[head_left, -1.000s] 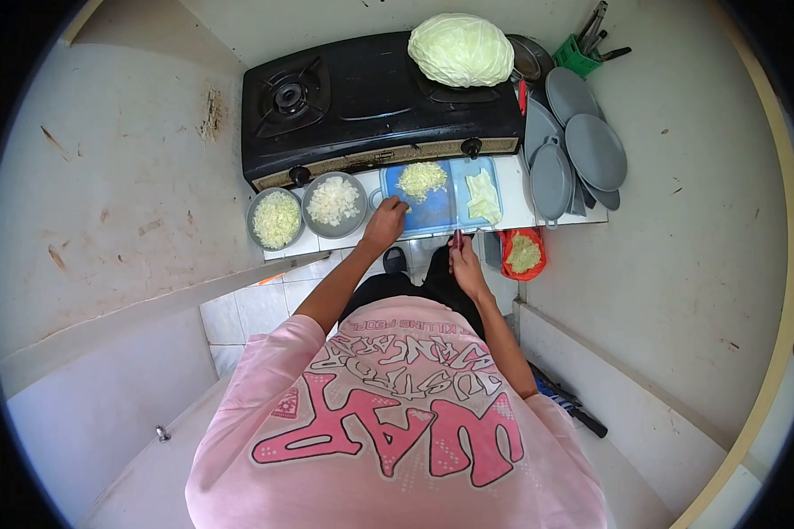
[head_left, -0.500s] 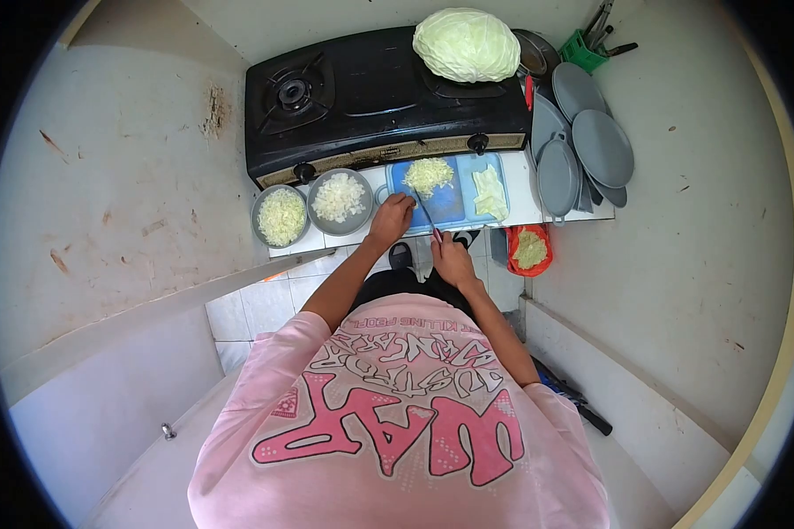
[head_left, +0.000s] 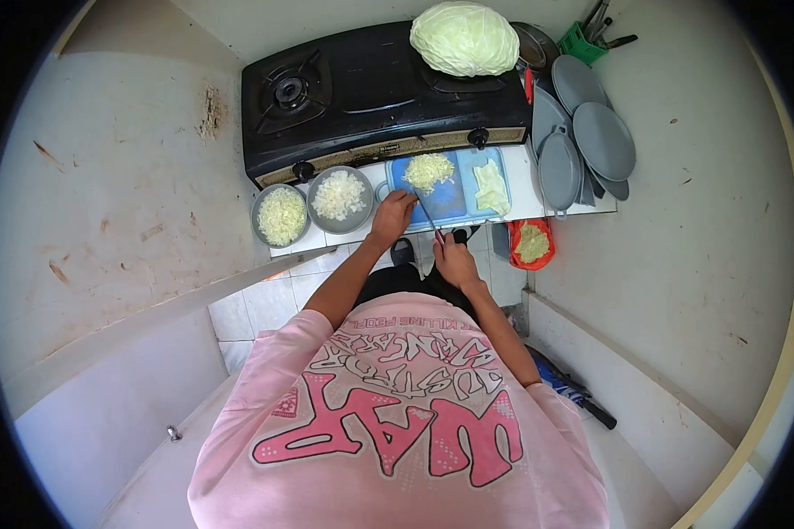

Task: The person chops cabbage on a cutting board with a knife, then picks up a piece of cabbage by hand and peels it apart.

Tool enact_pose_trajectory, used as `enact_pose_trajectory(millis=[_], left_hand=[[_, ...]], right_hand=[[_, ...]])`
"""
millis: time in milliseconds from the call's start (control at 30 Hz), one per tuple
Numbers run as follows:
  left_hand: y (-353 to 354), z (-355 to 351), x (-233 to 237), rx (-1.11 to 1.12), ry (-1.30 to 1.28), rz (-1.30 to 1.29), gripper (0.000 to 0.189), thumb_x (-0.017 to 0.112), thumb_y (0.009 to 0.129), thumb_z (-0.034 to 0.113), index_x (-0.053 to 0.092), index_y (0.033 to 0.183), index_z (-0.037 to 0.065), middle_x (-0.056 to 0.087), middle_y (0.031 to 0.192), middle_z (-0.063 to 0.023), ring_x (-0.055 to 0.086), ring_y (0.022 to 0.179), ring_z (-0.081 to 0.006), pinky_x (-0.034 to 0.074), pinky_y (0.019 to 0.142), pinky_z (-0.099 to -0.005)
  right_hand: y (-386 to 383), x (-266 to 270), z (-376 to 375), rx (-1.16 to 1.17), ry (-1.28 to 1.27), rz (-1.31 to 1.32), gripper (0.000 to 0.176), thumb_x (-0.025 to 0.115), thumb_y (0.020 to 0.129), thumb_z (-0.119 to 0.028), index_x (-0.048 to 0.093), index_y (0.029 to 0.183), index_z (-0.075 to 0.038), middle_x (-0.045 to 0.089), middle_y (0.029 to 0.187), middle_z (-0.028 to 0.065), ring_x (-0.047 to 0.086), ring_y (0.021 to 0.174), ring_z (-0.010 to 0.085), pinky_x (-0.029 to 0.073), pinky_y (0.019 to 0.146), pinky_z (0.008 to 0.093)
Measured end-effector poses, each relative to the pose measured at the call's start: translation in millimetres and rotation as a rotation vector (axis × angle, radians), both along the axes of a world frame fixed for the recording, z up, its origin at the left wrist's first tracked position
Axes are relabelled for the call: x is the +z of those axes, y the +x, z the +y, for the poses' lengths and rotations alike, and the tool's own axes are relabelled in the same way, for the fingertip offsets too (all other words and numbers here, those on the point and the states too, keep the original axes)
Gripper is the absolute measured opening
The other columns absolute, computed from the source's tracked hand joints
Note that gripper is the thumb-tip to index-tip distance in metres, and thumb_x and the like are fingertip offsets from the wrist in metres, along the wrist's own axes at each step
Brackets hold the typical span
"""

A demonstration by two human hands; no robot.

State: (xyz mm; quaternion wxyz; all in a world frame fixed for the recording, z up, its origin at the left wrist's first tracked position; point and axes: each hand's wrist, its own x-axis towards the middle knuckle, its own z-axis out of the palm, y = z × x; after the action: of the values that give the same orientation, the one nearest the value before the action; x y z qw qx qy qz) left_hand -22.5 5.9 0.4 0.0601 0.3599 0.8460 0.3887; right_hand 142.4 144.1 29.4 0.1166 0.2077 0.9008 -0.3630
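My right hand (head_left: 453,263) is closed around the handle of a knife (head_left: 428,212), whose blade slants up and left over the blue cutting board (head_left: 445,204). At the board's left front edge, my left hand (head_left: 395,216) has its fingers curled together near the knife's tip; anything they hold is hidden. Just beyond the blade lies a heap of chopped cabbage (head_left: 430,171). Pale cabbage leaf pieces (head_left: 491,187) rest in the board's right section.
Left of the board stand a grey bowl of chopped white pieces (head_left: 339,195) and a bowl of shredded cabbage (head_left: 282,217). Behind is a black gas stove (head_left: 370,123) bearing a whole cabbage (head_left: 465,40). Grey plates (head_left: 603,141) lean at right, above a red bag (head_left: 532,244).
The whole view has shifted slightly. Both hands and the knife keep nearly the same place over the board.
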Motion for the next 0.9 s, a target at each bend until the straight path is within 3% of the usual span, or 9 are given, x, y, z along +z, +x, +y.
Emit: enact_pose_trajectory(millis=[167, 267, 467, 767, 900], left_hand=[[1.3, -0.8, 3.9, 0.018, 0.001, -0.004, 0.008, 0.064, 0.09, 0.002, 0.069, 0.096, 0.002, 0.062, 0.088, -0.0158, 0.063, 0.09, -0.0377, 0.053, 0.077, -0.0473], [1.9, -0.6, 1.7, 0.03, 0.03, -0.004, 0.009, 0.064, 0.09, 0.002, 0.069, 0.097, 0.002, 0.062, 0.089, -0.0165, 0.063, 0.088, -0.039, 0.052, 0.076, -0.0478], [2.9, 0.0, 2.7, 0.079, 0.088, -0.147, 0.008, 0.064, 0.089, 0.001, 0.069, 0.095, -0.001, 0.063, 0.087, -0.0178, 0.063, 0.083, -0.041, 0.052, 0.074, -0.0473], [3.8, -1.3, -4.1, 0.098, 0.11, -0.135, 0.008, 0.065, 0.088, 0.0, 0.07, 0.095, 0.0, 0.062, 0.085, -0.0175, 0.064, 0.076, -0.0384, 0.051, 0.069, -0.0455], [4.4, -0.6, 1.9, 0.118, 0.105, -0.166, 0.008, 0.066, 0.088, 0.0, 0.071, 0.094, 0.0, 0.062, 0.085, -0.0169, 0.064, 0.076, -0.0382, 0.051, 0.069, -0.0454]], right_hand=[[-10.0, 12.5, 2.1, 0.048, -0.039, -0.136, 0.04, 0.048, 0.103, -0.032, 0.055, 0.111, 0.006, 0.068, 0.09, 0.0363, 0.067, 0.088, 0.0534, 0.054, 0.082, 0.0604], [-18.0, -11.5, 4.4, 0.091, -0.01, -0.046, 0.04, 0.048, 0.103, -0.032, 0.055, 0.111, 0.007, 0.068, 0.088, 0.0355, 0.068, 0.087, 0.0529, 0.054, 0.081, 0.0595], [-20.7, -6.5, 5.0, 0.102, 0.021, -0.034, 0.041, 0.049, 0.103, -0.032, 0.057, 0.106, 0.009, 0.067, 0.084, 0.0361, 0.067, 0.082, 0.053, 0.054, 0.077, 0.061], [-6.1, -10.4, 5.0, 0.059, 0.061, -0.02, 0.041, 0.051, 0.103, -0.033, 0.059, 0.102, 0.007, 0.067, 0.081, 0.0355, 0.067, 0.078, 0.0535, 0.054, 0.074, 0.0612], [-7.8, -3.8, 0.2, 0.031, 0.042, -0.039, 0.041, 0.052, 0.101, -0.032, 0.06, 0.106, 0.008, 0.067, 0.084, 0.0358, 0.068, 0.083, 0.0529, 0.054, 0.079, 0.0594]])
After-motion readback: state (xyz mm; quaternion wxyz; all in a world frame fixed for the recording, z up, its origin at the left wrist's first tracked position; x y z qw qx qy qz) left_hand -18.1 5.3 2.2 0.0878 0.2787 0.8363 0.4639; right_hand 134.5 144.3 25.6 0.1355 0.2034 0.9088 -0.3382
